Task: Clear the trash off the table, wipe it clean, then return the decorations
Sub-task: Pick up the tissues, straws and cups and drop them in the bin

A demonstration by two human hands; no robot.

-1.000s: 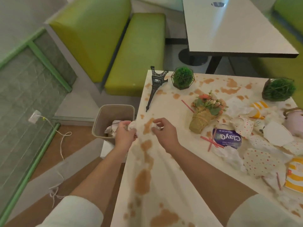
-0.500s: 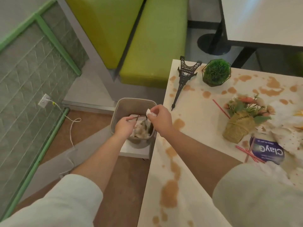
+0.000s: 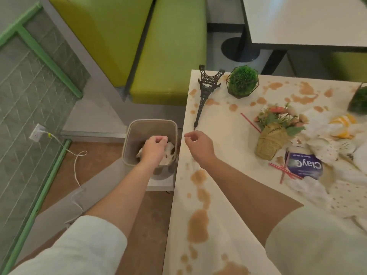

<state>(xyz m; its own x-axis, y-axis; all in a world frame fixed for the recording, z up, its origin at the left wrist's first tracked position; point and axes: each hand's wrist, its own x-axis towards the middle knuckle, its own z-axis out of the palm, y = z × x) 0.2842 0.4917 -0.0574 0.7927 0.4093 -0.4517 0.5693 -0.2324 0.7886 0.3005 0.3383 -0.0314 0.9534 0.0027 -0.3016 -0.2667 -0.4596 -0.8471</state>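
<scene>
Head view: left hand point(image 3: 155, 146) hovering over the beige plastic bin point(image 3: 152, 128) beside the white stained surface point(image 3: 228, 195), fingers loosely curled, gripping nothing; crumpled white tissue point(image 3: 170, 149) lying inside. Right hand point(image 3: 196, 144) at the surface edge, likewise empty. Reaching next for the remaining paper trash point(image 3: 309, 187), gathering several pieces together, sparing the straw flower pot point(image 3: 271, 141).

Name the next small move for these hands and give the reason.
Probably reach the right hand back to the crumpled napkins on the table. Both it and the left hand over the bin look empty, while cups, straws and paper still litter the far side.
</scene>
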